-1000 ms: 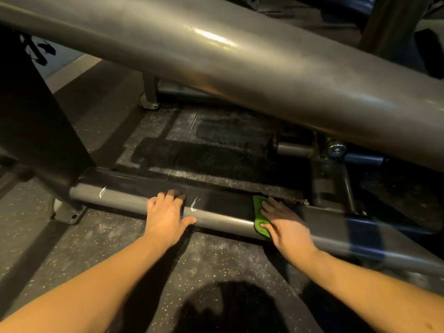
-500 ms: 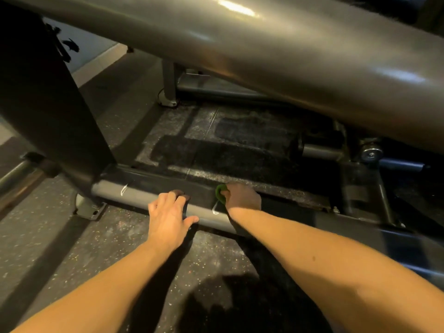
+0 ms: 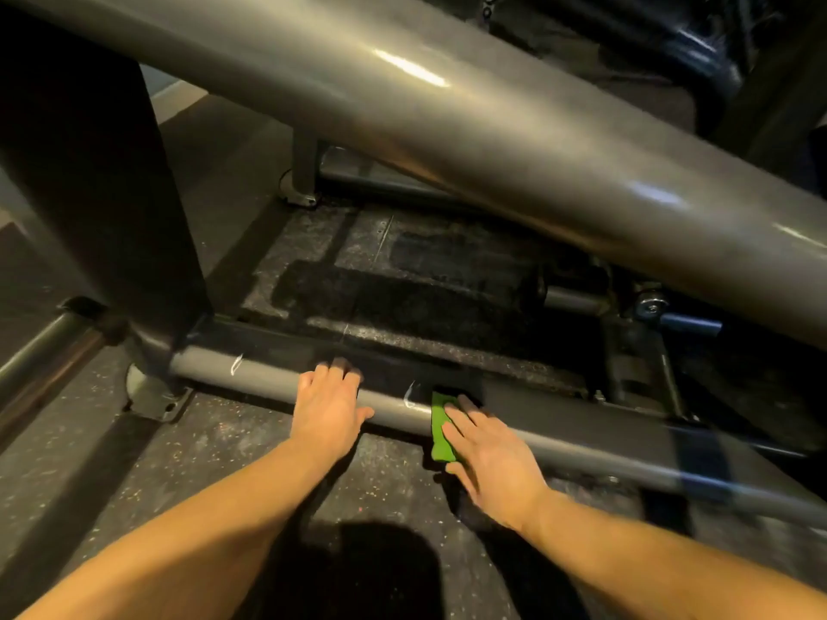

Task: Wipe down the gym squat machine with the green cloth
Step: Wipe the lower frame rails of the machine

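Two flat hands on the base rail (image 3: 268,378)
Left hand (image 3: 329,411) braces, open; right hand (image 3: 488,458) presses the green cloth (image 3: 441,434), fingers straight. I'd wrap it round the tube.

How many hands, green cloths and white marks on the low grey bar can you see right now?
Hands: 2, left hand and right hand
Green cloth: 1
White marks on the low grey bar: 2
Total: 5
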The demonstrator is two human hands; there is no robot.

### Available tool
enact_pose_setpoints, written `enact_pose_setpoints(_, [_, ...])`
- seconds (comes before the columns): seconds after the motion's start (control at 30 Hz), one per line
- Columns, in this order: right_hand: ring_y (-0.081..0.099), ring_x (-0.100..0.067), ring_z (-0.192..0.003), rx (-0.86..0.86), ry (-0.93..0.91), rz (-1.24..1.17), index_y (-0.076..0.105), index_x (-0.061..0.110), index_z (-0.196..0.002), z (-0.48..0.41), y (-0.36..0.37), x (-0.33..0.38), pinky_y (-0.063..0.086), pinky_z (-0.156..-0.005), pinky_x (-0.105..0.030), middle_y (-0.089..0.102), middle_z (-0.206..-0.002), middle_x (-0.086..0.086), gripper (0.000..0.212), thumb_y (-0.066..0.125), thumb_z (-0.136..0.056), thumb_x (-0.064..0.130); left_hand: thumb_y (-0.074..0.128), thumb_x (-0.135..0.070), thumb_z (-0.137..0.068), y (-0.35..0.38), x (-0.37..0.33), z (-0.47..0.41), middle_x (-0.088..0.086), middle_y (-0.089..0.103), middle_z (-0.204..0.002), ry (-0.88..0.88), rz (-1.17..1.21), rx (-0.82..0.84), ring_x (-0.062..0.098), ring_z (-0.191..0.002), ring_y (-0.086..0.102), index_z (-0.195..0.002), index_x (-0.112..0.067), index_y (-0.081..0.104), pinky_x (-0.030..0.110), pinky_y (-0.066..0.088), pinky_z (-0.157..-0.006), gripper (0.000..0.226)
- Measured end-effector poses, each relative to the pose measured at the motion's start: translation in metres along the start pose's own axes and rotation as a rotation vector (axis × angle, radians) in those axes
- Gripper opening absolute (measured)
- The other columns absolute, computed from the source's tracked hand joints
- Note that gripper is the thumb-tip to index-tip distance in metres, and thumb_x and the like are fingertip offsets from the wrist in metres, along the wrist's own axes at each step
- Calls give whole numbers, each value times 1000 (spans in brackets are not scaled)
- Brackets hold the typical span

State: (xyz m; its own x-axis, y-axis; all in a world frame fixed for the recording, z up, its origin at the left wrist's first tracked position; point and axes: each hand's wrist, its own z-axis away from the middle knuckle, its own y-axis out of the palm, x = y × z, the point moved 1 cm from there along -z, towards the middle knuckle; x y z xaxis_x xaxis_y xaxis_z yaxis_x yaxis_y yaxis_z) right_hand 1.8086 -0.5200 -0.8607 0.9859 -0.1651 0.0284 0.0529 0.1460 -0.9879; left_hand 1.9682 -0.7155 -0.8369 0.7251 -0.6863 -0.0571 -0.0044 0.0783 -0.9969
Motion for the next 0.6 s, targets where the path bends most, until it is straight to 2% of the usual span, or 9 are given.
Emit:
enact_pose_setpoints(0.07, [32,-25,-150,-15,47,-37,46,21,-151,-1,-11,-3,32,-118,-39,43,-157,0,65,37,-100,59,56,-51,-97,-3,1,0,-1,50,-138,18,-5,7,20,-124,46,-139,-26,53,36,35,-107,49])
enact_pose_setpoints(0.1, [29,-26,-151,2,67,-59,45,21,-151,-1,-16,-1,35,-118,-41,41,-158,-1,64,34,-101,59,56,-49,-98,-2,3,-1,-1,49,-138,22,3,14,21,-124,45,-140,-26,53,37,35,-107,47])
enact_pose_setpoints(0.17, [21,-30,-154,41,84,-53,40,20,-154,-7,-14,3,29,-121,-43,35,-162,-6,61,42,-102,52,56,-46,-99,-1,6,-2,0,48,-139,22,22,45,22,-125,45,-140,-26,53,37,35,-107,46])
enact_pose_setpoints(0.3, [2,-30,-157,-13,158,-78,25,21,-160,-26,-4,8,-5,-121,-38,14,-169,-8,67,56,-101,27,57,-47,-99,5,8,-6,0,48,-139,23,29,23,23,-124,45,-139,-26,54,37,34,-105,46])
enact_pose_setpoints(0.37, [1,-30,-156,-40,190,-70,22,18,-161,-34,3,8,-6,-122,-40,12,-168,-9,72,59,-99,21,58,-47,-98,9,10,-7,-1,47,-139,13,38,8,22,-125,44,-140,-26,54,37,33,-105,46])
enact_pose_setpoints(0.47, [14,-33,-154,13,245,-57,36,13,-155,-40,8,14,7,-122,-44,28,-163,-14,76,73,-89,19,57,-45,-100,14,11,-4,0,48,-141,-15,74,-8,22,-127,42,-140,-25,53,37,31,-105,45])
enact_pose_setpoints(0.5, [15,-33,-154,4,238,-51,37,12,-155,-42,7,16,7,-122,-44,29,-163,-14,76,73,-89,20,56,-44,-100,17,11,-2,0,49,-139,-28,78,-14,22,-126,42,-140,-25,53,37,31,-104,44])
enact_pose_setpoints(0.6, [-2,-28,-156,-58,149,-113,19,12,-161,-64,4,23,-9,-121,-38,8,-169,-11,76,60,-98,23,66,-39,-94,22,9,1,3,58,-129,-42,132,-40,25,-119,48,-131,-21,63,41,35,-99,41])
